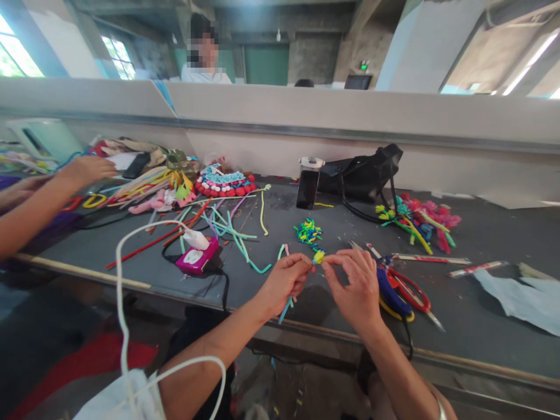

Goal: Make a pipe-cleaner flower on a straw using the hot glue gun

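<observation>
My left hand (pixel 286 283) is closed in a pinch around a pipe cleaner, whose blue tail (pixel 285 310) hangs below the fist. At its top sits a small yellow tuft (pixel 318 256), between the two hands just above the table. The thumb and index finger of my right hand (pixel 356 286) pinch the tuft's right side, while the other fingers curl loosely. Just beyond the hands lies a pile of short blue, green and yellow pieces (pixel 308 232). Red-handled scissors (pixel 413 290) and a blue and yellow tool (pixel 391 291) rest beside my right hand.
A phone (pixel 308 189) leans on a cup near a black bag (pixel 367 175). Fuzzy flowers (pixel 429 219) lie right. Loose pipe cleaners (pixel 231 230) and a magenta power adapter (pixel 198 256) with a white cable are left. Another person's arm (pixel 56 186) reaches in at far left.
</observation>
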Motion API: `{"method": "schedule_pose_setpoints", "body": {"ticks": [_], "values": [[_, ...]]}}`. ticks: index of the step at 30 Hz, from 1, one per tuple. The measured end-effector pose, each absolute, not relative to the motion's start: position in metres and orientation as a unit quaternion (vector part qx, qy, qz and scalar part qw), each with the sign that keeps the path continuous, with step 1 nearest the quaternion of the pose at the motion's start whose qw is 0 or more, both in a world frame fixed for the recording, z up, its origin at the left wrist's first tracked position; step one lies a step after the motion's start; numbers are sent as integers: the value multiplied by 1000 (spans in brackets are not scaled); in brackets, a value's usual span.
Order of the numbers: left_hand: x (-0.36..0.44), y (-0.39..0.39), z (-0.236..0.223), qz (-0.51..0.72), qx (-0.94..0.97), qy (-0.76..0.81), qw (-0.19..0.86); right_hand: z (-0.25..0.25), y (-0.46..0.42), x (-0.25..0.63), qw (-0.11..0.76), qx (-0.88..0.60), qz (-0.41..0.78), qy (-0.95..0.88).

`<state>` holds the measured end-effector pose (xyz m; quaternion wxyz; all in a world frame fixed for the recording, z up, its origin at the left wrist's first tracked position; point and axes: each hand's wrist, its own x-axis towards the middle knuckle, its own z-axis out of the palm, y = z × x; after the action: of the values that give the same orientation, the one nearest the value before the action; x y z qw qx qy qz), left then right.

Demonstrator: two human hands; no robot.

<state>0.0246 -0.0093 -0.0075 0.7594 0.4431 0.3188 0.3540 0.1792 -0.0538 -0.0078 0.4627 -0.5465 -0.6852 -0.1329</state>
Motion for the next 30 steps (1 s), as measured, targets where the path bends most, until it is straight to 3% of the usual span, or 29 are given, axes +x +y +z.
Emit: {"method": "schedule_pose_setpoints", "body": {"ticks": [30], "values": [[23, -7, -6, 345, 405, 285, 797, -7, -57, 179, 494, -541, -145, -665]]}}
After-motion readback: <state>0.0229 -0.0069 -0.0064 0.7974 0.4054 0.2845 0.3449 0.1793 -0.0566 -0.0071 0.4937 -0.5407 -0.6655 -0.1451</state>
